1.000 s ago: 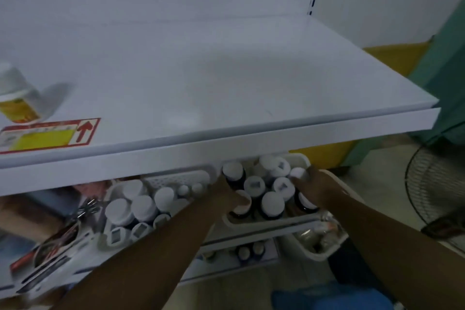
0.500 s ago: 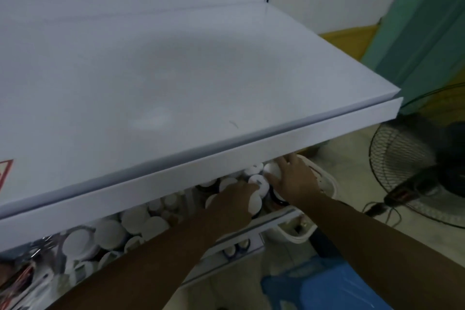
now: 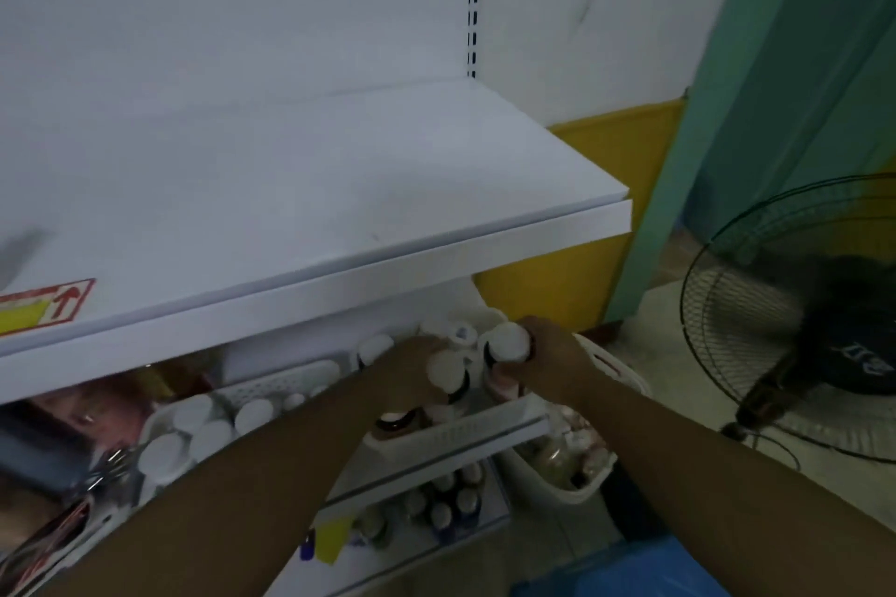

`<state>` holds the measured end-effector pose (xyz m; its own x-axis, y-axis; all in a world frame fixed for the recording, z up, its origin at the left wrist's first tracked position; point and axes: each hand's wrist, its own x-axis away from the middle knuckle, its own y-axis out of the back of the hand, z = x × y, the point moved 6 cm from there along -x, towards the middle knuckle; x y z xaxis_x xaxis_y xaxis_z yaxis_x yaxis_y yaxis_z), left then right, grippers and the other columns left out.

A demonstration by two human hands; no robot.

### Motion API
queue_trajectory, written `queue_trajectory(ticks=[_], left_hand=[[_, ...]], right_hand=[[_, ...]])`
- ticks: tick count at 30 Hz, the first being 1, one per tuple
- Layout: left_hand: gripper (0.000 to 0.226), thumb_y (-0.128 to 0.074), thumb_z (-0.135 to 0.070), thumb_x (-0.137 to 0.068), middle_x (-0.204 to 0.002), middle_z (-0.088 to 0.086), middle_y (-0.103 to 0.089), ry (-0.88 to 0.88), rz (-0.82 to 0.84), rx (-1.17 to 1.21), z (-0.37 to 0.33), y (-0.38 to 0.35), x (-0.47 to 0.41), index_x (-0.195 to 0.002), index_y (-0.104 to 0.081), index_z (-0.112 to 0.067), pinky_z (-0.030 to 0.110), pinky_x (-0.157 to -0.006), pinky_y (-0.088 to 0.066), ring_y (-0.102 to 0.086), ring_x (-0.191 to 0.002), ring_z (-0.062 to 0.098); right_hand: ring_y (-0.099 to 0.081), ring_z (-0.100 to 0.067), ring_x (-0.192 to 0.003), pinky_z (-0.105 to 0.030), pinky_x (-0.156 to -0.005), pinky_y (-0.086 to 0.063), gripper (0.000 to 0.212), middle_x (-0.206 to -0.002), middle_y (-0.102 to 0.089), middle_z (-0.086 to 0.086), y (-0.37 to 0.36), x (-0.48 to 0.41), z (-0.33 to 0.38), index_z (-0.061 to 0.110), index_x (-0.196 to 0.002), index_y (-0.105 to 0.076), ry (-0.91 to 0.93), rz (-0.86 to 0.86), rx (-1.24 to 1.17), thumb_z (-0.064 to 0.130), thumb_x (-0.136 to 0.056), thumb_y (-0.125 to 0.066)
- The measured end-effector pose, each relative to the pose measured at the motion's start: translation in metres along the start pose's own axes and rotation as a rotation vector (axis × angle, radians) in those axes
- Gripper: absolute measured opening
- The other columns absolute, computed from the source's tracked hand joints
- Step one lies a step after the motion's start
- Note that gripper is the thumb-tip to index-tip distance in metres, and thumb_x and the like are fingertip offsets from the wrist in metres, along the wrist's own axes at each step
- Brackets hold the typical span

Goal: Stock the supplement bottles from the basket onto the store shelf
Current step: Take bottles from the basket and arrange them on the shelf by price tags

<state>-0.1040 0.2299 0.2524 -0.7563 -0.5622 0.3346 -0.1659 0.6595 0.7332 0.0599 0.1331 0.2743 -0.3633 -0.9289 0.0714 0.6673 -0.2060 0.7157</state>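
Dim store aisle, white shelving, fan (image 3: 800,330) on the floor at right. Right fingers (image 3: 533,330) curled round a white-capped bottle (image 3: 506,342), cap up, raised just above the rest. Left fingers (image 3: 429,347) apparently wrapped on a second bottle (image 3: 446,371), lower, among its neighbours; blur, so not certain. Right hand (image 3: 552,364) and left hand (image 3: 407,376) both under the shelf (image 3: 339,189) front lip. Many capped bottles left in the basket (image 3: 465,434). Shelf top in view showing only a sticker (image 3: 43,305) at left. Probably early: two picked, none placed here, bulk of stock yet to go up.
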Motion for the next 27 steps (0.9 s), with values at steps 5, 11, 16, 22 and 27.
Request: queue_trajectory(ticks=[5, 11, 16, 22, 27], left_hand=[[0.041, -0.081, -0.022, -0.069, -0.103, -0.011, -0.055, -0.017, -0.156, 0.166, -0.034, 0.035, 0.034, -0.099, -0.053, -0.025, 0.004, -0.061, -0.038, -0.052, -0.092, 0.005], [0.033, -0.084, -0.03, -0.06, -0.094, -0.002, -0.068, 0.034, -0.184, 0.462, -0.061, 0.056, 0.114, -0.088, -0.066, -0.022, 0.022, -0.077, -0.051, -0.063, -0.085, 0.009], [0.04, -0.078, -0.034, -0.068, -0.113, 0.01, -0.069, 0.075, -0.329, 0.682, -0.064, 0.068, 0.195, -0.104, -0.068, -0.02, 0.042, -0.096, -0.047, -0.063, -0.107, 0.026], [0.035, -0.072, -0.034, -0.07, -0.103, 0.011, -0.073, 0.003, -0.576, 1.043, -0.056, 0.085, 0.308, -0.1, -0.072, -0.014, 0.034, -0.075, -0.057, -0.07, -0.094, 0.024], [0.049, -0.059, -0.038, -0.081, -0.12, 0.015, -0.067, 0.092, -0.836, 1.108, -0.039, 0.108, 0.399, -0.122, -0.06, -0.01, 0.044, -0.093, -0.05, -0.063, -0.111, 0.031]], right_hand=[[-0.052, -0.02, -0.095, -0.035, -0.081, -0.047, 0.054, -0.108, -0.055, -0.002, 0.028, 0.016, 0.028, 0.015, -0.119, -0.05, 0.056, -0.009, -0.152, 0.036, -0.076, -0.075], [-0.06, 0.01, -0.073, -0.008, -0.057, -0.048, 0.042, -0.093, -0.06, 0.018, 0.039, 0.06, 0.071, 0.021, -0.111, -0.059, 0.144, 0.097, -0.47, 0.039, -0.077, -0.073], [-0.069, -0.006, -0.081, -0.023, -0.066, -0.055, 0.023, -0.098, -0.072, 0.0, 0.02, 0.089, 0.121, 0.026, -0.098, -0.065, 0.189, 0.291, -0.666, 0.039, -0.079, -0.069], [-0.071, -0.023, -0.088, -0.038, -0.073, -0.057, 0.043, -0.096, -0.074, -0.007, -0.027, 0.119, 0.217, 0.017, -0.103, -0.067, 0.31, 0.587, -0.8, 0.047, -0.072, -0.068], [-0.069, -0.024, -0.096, -0.04, -0.081, -0.054, 0.05, -0.102, -0.074, -0.006, -0.055, 0.153, 0.302, 0.017, -0.102, -0.069, 0.423, 0.727, -0.875, 0.049, -0.063, -0.073]])
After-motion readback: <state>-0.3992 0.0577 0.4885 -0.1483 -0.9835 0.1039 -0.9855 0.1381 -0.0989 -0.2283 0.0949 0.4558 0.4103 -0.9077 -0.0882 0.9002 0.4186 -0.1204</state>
